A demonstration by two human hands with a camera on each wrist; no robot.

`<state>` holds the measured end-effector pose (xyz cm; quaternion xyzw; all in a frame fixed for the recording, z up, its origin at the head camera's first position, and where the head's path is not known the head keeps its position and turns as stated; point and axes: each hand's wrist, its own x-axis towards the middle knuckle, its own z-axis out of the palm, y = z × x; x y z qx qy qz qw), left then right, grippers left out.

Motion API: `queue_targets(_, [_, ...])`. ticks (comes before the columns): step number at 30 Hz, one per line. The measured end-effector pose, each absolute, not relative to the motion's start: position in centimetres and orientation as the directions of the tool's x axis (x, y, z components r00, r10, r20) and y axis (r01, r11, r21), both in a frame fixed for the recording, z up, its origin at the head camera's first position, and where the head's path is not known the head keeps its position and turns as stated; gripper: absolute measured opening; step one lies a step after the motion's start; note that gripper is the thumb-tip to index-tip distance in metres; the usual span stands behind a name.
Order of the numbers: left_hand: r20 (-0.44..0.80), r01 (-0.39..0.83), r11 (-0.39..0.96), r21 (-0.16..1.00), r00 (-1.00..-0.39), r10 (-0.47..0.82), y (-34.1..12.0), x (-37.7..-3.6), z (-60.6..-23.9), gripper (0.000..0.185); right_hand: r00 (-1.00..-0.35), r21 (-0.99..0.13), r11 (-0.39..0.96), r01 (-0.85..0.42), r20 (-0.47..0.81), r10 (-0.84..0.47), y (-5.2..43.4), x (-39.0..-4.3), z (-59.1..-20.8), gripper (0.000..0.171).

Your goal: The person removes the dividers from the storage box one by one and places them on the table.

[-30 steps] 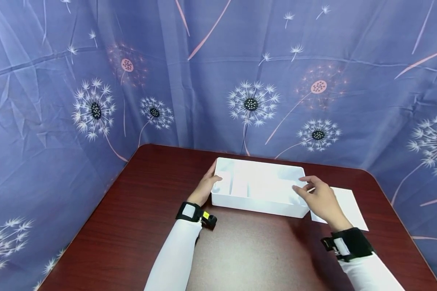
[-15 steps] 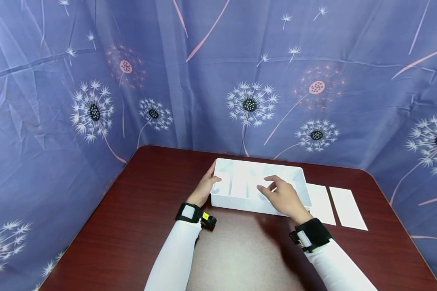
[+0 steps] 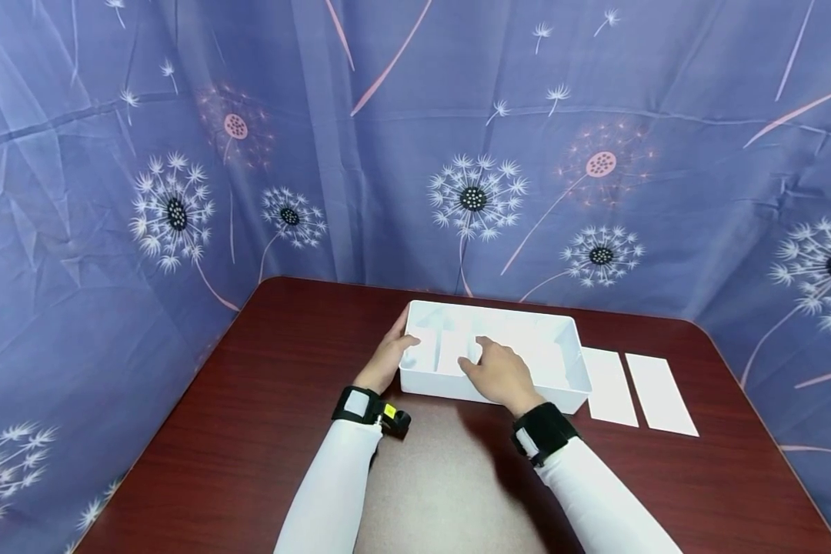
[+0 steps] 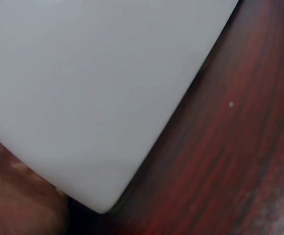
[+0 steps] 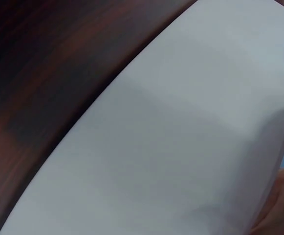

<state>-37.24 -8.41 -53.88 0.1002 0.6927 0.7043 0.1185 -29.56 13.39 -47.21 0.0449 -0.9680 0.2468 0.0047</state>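
Observation:
A white rectangular box (image 3: 432, 383) with low walls and upright dividers stands on the table. My left hand (image 3: 385, 360) grips its left end, thumb over the rim and the other fingers along the outside. Over the front wall reaches my right hand (image 3: 502, 375), its thumb and index finger spread apart at the second divider; whether they touch it is unclear. The left divider (image 3: 438, 350) stands between the two hands. Box wall (image 4: 98, 88) fills much of the left wrist view, and the same box's outer wall (image 5: 156, 147) covers most of the right wrist view.
Two flat white panels (image 3: 608, 388) lie side by side on the dark red wooden table (image 3: 263, 400), to the right of the box. A blue curtain (image 3: 388, 192) with dandelion prints hangs behind and to the left of the table.
My right hand has moved left from the box's right end to the second divider, uncovering the nearer white panel. The left hand and the box have stayed in place.

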Motion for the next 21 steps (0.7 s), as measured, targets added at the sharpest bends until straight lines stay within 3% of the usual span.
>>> queue_targets(21, [-0.028, -0.036, -0.02, 0.999, -0.954, 0.298, -8.4, -36.95, -53.62, 0.082, -0.996, -0.51, 0.857, -0.08, 0.071, -0.051, 12.47, -29.28, -47.15, 0.058])
